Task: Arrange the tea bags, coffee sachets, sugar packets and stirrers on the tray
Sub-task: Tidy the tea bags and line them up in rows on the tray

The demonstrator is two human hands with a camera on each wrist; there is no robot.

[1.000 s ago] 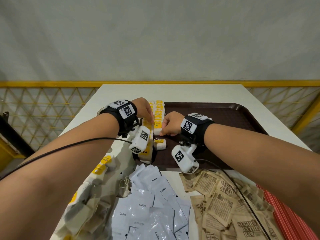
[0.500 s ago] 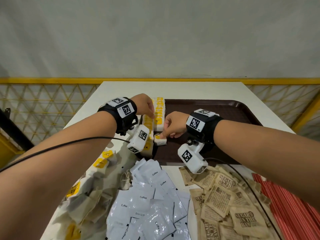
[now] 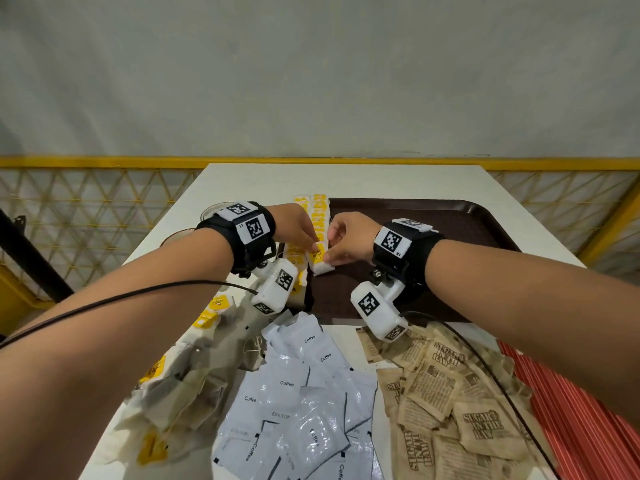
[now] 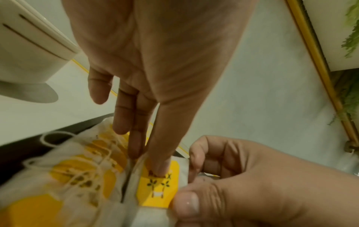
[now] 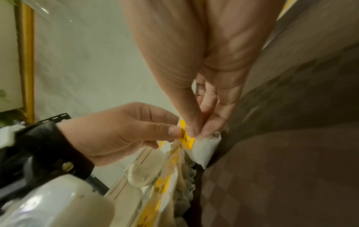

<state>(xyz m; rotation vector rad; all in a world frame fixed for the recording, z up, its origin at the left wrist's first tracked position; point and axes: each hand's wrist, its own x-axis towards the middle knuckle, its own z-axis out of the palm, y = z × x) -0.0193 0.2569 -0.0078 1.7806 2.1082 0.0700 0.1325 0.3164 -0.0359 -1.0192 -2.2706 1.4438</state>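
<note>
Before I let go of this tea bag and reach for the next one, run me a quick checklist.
1. Tea bag lying on the tray: ok, at the near end of the tea bag row.
2. Yellow tag facing up: ok.
3. Right hand pinching the bag: ok.
4. Left hand steadying the tag with its fingertips: ok.
5. Bag square with the row: cannot tell; the hands cover part of it.
6. Loose tea bags within reach: ok, piled near left on the table.
</note>
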